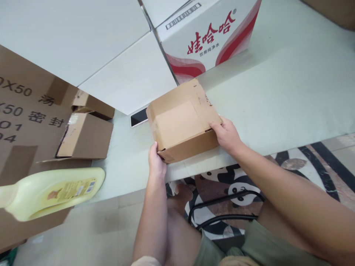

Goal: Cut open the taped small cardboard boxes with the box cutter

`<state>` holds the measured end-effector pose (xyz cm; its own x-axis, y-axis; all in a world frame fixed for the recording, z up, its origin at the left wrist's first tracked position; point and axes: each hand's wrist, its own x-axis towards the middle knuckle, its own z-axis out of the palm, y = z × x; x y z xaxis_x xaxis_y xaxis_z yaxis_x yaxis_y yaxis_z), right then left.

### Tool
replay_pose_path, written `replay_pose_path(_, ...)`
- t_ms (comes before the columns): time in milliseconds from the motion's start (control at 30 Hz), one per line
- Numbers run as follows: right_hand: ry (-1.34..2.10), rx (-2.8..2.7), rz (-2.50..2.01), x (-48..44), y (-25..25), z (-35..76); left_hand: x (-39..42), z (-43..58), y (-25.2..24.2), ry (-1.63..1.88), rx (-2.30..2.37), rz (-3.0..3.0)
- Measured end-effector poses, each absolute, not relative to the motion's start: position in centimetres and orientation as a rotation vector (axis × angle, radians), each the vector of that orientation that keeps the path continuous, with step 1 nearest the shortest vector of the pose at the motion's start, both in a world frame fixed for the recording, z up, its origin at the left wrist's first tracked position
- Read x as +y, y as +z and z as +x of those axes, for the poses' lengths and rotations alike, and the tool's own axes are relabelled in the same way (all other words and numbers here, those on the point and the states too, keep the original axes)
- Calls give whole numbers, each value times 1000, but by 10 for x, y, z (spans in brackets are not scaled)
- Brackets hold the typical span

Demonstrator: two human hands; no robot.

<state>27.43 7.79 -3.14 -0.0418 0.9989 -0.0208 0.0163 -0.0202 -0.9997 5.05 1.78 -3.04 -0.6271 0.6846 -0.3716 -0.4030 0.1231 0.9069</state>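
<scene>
Two hands grip matte, boxy brown cardboard carton.

Four cardboard boxes are sitting here: one small closed box, one white printed box, one big brown box, one open box; one yellow bottle; one phone.

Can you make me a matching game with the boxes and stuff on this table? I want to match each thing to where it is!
Things:
1. small cardboard box
2. yellow bottle
3. white carton with red writing
4. phone

Places:
A. lying on its side at the left edge
B. at the far end of the table, behind the small box
C. between the left hand and the right hand
D. flat on the table, peeking out left of the small box

Pairs: 1-C, 2-A, 3-B, 4-D
</scene>
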Motion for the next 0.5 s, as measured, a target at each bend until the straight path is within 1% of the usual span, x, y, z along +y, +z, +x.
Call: replay_pose_path(500,1262,-1235,-1215,78,-35,273,19,49,-31,1640,1575,258)
